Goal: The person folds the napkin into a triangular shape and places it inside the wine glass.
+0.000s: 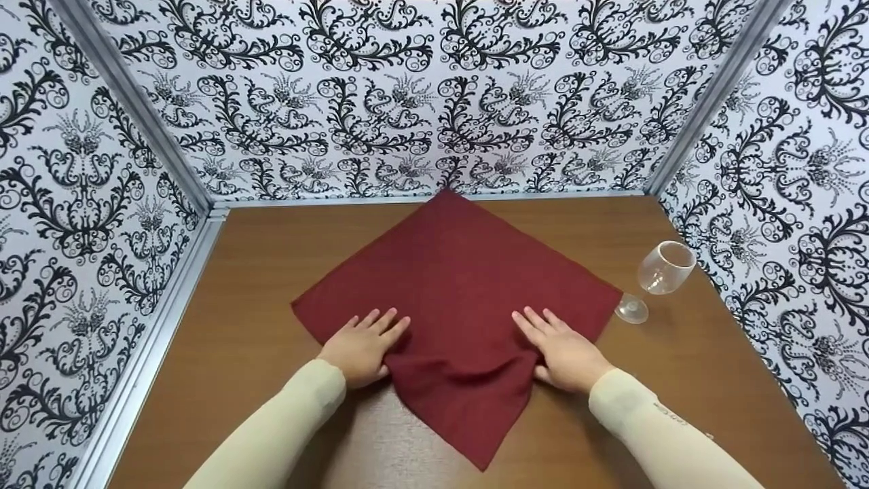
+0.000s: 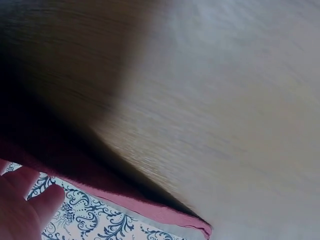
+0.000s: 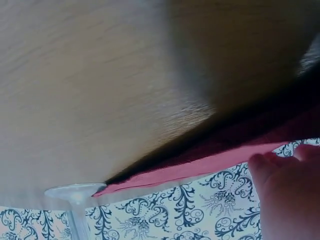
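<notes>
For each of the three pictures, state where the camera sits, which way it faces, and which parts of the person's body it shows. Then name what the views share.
Head: worn on the head, looking forward and down at the table; shows both sleeved forearms, the left hand and right hand flat on the red cloth, with a glass to the right.
Left wrist: low at the table, upside down, facing along the cloth edge; shows left fingers.
Right wrist: likewise low and upside down; shows right fingers and the glass foot.
Shared: cloth, table, patterned wall.
</notes>
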`<state>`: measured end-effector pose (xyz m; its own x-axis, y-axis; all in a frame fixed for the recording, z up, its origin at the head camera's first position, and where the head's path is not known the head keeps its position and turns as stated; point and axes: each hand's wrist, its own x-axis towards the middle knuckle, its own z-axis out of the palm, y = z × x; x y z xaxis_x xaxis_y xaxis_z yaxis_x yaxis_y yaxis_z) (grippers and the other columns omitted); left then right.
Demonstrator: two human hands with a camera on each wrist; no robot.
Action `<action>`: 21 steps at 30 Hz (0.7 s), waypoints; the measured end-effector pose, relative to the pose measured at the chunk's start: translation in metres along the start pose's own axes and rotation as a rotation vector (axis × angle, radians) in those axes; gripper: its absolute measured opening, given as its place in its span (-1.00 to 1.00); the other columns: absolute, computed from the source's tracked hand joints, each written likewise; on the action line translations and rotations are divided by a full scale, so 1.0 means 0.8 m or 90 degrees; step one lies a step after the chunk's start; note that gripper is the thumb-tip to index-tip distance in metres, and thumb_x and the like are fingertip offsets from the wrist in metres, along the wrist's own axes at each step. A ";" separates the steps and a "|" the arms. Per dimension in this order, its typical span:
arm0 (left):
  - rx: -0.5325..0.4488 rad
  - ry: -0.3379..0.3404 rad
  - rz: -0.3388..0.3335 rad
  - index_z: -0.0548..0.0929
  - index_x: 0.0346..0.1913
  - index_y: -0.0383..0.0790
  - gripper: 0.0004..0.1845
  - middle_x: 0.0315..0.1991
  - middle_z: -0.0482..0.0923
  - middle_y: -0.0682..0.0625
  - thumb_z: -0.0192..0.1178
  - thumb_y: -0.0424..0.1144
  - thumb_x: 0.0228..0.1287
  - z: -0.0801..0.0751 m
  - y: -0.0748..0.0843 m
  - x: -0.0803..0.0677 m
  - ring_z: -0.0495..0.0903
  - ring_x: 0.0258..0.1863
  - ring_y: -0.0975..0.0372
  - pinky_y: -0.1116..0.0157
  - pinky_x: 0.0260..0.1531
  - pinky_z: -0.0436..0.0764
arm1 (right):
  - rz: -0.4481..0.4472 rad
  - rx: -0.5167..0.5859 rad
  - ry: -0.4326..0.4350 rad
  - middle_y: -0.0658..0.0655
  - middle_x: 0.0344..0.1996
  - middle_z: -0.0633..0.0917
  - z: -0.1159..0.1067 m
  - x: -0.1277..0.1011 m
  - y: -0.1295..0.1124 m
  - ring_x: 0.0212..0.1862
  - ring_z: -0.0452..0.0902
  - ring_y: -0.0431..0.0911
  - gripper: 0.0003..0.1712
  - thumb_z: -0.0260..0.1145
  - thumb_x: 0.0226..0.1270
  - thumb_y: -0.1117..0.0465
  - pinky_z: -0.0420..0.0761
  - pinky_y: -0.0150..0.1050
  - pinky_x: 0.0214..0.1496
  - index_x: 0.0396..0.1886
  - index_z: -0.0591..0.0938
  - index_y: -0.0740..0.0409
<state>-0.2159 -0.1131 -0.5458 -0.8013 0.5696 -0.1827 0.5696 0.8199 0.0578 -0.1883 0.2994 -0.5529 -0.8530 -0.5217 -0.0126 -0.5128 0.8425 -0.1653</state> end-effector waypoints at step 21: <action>0.034 0.050 -0.027 0.05 0.72 0.06 -0.11 0.72 0.03 -0.12 0.18 -0.04 0.41 -0.001 -0.002 0.008 0.12 0.66 -0.16 -0.21 0.54 0.28 | -0.046 -0.126 0.187 0.42 0.55 0.38 0.011 0.009 0.016 0.50 0.36 0.42 -0.05 0.34 0.15 0.49 0.37 0.17 0.57 0.61 0.33 0.23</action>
<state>-0.2222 -0.1111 -0.5465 -0.8355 0.5391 -0.1062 0.5423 0.8402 -0.0015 -0.2003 0.3051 -0.5641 -0.7905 -0.5441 0.2811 -0.5572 0.8295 0.0388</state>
